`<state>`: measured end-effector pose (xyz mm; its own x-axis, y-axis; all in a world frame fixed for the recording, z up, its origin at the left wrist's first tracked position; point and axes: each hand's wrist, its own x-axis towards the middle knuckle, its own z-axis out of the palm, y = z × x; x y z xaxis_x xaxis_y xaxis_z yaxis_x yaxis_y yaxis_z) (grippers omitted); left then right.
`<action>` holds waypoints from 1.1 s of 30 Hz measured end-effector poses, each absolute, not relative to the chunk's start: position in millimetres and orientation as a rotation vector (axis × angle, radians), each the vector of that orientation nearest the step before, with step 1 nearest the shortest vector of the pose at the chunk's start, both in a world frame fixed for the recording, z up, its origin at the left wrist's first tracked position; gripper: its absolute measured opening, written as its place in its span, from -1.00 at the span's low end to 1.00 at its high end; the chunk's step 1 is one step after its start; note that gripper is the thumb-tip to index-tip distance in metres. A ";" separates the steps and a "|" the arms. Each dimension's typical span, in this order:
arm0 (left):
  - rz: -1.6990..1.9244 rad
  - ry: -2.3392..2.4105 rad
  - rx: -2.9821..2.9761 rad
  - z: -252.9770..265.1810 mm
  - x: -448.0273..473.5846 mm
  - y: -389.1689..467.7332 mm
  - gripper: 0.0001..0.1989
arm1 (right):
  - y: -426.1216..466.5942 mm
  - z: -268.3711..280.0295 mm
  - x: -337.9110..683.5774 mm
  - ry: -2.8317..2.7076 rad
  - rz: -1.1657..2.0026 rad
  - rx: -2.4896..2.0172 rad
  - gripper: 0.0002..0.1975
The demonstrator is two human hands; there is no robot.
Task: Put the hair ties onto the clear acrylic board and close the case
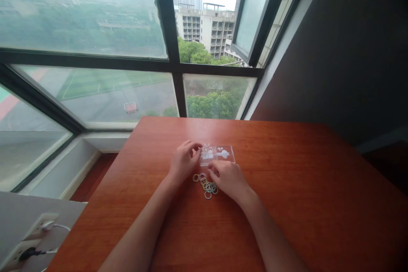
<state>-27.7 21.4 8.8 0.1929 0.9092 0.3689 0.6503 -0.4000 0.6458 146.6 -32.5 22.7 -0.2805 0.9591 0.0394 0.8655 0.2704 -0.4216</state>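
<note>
A clear plastic box [207, 162] with its lid [225, 153] folded out to the right lies on the table, some small rings inside its left half. My left hand [185, 159] is closed at the box's left edge, thumb and fingertips gripping it. In front of the box, my right hand [228, 177] is curled with its fingertips pinched together; whatever it may hold is too small to make out. Several pale coloured rings, like small hair ties [208, 187], lie in a loose overlapping pile between my wrists, just left of the right hand.
The reddish-brown wooden table [306, 187] extends on both sides of my arms. Beyond its far edge stands a large framed window [176, 68], with one pane tilted open at the upper right. Wall sockets with plugs [30, 254] are at the lower left.
</note>
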 end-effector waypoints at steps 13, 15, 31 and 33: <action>1.009 1.449 2.159 14.3 -31.5 19.2 -0.87 | -37.2 18.9 135.7 -2.362 0.516 -1.687 -0.85; 1.005 1.449 2.158 15.0 -31.4 19.1 -0.87 | -36.9 19.7 137.6 -2.358 0.489 -1.698 -0.85; 0.979 1.312 2.141 20.6 -29.0 15.2 -0.86 | -30.2 20.0 148.0 -2.086 0.416 -1.828 -0.90; 0.954 1.217 2.130 22.7 -26.3 12.8 -0.86 | -28.9 18.8 149.4 -2.021 0.378 -1.836 -0.90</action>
<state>-26.3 12.8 22.7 0.3535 0.8777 0.3236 0.5239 -0.4724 0.7088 149.4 -28.9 18.8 -0.0717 0.9924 0.0998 0.8894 0.1089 -0.4440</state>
